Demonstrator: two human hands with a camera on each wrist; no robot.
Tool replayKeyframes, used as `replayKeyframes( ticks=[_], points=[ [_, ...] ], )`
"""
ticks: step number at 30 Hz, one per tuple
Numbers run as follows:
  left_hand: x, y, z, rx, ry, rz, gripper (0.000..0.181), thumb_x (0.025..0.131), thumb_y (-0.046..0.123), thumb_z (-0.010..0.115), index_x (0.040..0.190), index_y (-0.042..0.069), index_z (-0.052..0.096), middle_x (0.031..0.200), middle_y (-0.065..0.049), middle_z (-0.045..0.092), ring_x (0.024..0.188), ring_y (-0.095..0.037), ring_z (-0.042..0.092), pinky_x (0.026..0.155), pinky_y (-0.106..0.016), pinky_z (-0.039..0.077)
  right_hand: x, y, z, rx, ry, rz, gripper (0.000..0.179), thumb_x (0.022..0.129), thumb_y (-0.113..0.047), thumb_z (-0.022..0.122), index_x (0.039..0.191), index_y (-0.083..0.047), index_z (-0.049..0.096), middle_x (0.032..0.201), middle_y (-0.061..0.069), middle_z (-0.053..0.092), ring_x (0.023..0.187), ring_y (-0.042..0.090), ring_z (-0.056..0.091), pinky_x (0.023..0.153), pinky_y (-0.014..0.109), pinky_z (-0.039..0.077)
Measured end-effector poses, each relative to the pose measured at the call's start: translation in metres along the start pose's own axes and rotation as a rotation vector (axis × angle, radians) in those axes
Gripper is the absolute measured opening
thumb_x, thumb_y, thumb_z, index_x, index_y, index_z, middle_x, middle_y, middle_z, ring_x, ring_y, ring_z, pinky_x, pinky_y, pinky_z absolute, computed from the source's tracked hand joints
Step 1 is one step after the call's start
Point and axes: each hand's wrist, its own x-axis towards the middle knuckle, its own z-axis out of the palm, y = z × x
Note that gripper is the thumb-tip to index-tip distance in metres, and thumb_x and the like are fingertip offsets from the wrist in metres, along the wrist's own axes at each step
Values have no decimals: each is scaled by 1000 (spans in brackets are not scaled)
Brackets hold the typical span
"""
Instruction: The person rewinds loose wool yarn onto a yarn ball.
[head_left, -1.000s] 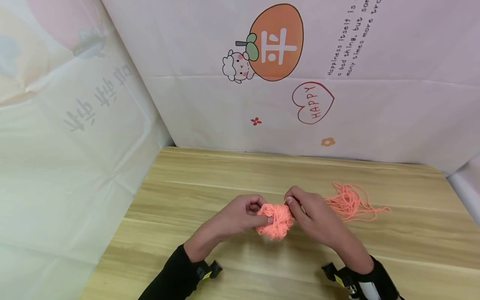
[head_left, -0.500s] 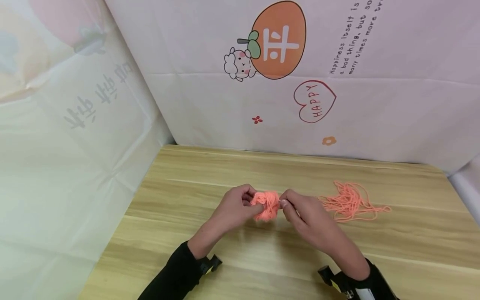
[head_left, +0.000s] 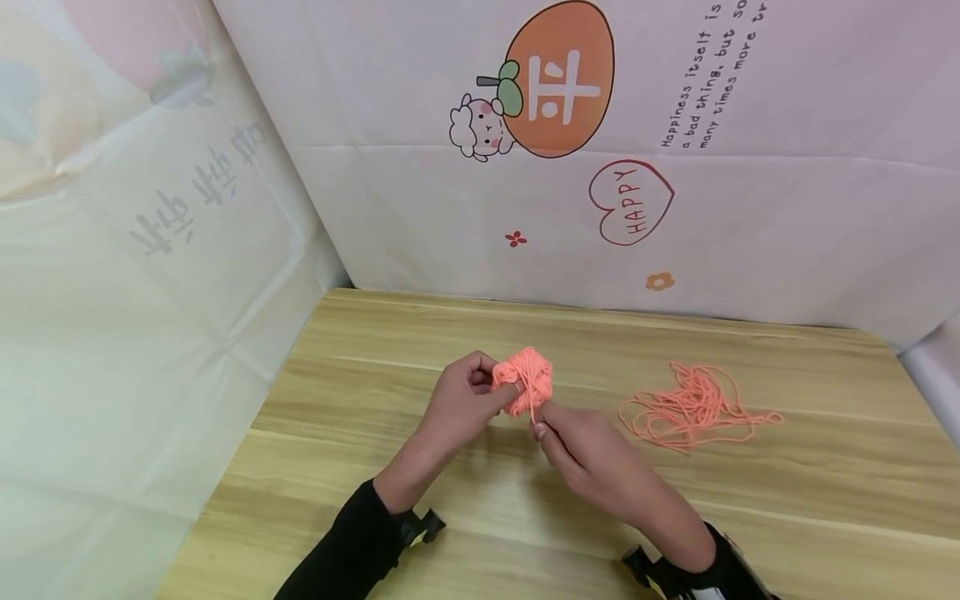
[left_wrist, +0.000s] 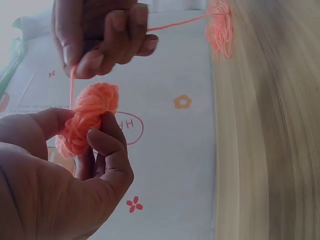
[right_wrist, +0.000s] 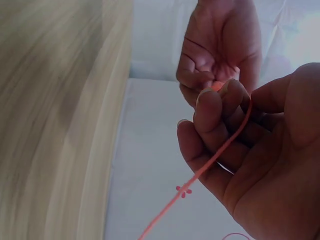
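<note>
The right hand [right_wrist: 265, 170] is pinching an orange strand [right_wrist: 200, 172] by the thumb tip, and the line is slanting down past the curled fingers, running right out at the bottom edge! Just beyond, the left hand [right_wrist: 225, 45] is curling its fingers, a patch of orange yarn [right_wrist: 217, 86] peeking out between the two, mostly hidden; wood grain [right_wrist: 60, 120] is filling the left side, a white sheet [right_wrist: 150, 150] is spreading behind, and its little red flower [right_wrist: 183, 195] is showing around the strand
</note>
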Motion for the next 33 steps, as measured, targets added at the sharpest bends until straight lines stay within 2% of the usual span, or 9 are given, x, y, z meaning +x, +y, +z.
replayKeyframes(
  ticks=[4, 9, 13, 18, 21, 24, 29, 33],
  points=[
    [0, 2, -1, -70, -10, 4, 22, 85, 18, 73, 98, 5, 60, 82, -9, 62, 64, -18, 57, 53, -26, 44, 1, 2, 7, -4, -20, 5, 20, 104, -18, 46, 85, -24, 48, 64, -14, 38, 54, -1, 37, 47, 18, 34],
    [0, 5, -1, -158, -60, 15, 24, 87, 17, 72, 102, 3, 60, 84, -9, 64, 67, -17, 56, 56, -25, 45, 0, 8, 11, 7, -46, 33, 23, 104, -19, 45, 82, -23, 50, 63, -12, 38, 54, 1, 37, 47, 19, 35],
    [-2, 7, -1, -201, -134, 21, 24, 88, 17, 70, 106, 3, 61, 87, -9, 66, 70, -17, 56, 61, -25, 47, 1, 15, 12, 35, -91, 62, 25, 105, -18, 43, 82, -21, 53, 62, -12, 40, 53, 1, 37, 48, 19, 36],
    [-6, 10, 0, -218, -263, 34, 22, 90, 18, 69, 106, 3, 61, 87, -9, 65, 70, -15, 56, 60, -24, 47, -1, 27, 9, 108, -137, 100, 19, 103, -11, 43, 100, -23, 57, 65, -11, 47, 54, 3, 41, 51, 23, 41],
    [-8, 10, 1, -210, -334, 46, 21, 90, 17, 68, 104, 3, 62, 89, -10, 65, 72, -14, 59, 60, -23, 48, -3, 34, 5, 108, -125, 105, 22, 101, -7, 47, 107, -25, 59, 66, -10, 48, 55, 4, 42, 54, 24, 43],
    [-10, 10, 2, -180, -383, 47, 19, 90, 15, 68, 103, 2, 63, 90, -10, 65, 73, -15, 60, 61, -23, 48, -5, 40, 0, 99, -110, 107, 21, 103, -15, 47, 109, -27, 63, 71, -13, 53, 59, 3, 47, 58, 26, 46],
    [-12, 11, 3, -103, -461, 37, 18, 89, 15, 69, 102, 3, 65, 91, -9, 65, 75, -15, 61, 64, -25, 49, -3, 45, -8, 133, -123, 117, 16, 105, -35, 43, 102, -28, 58, 76, -13, 55, 60, 5, 49, 55, 25, 46],
    [-14, 10, 4, -41, -520, 33, 15, 88, 16, 70, 98, 5, 67, 88, -6, 65, 75, -14, 60, 65, -25, 48, -3, 47, -13, 92, -103, 93, 16, 106, -29, 41, 95, -26, 53, 71, -11, 52, 55, 4, 44, 49, 23, 41]
  ],
)
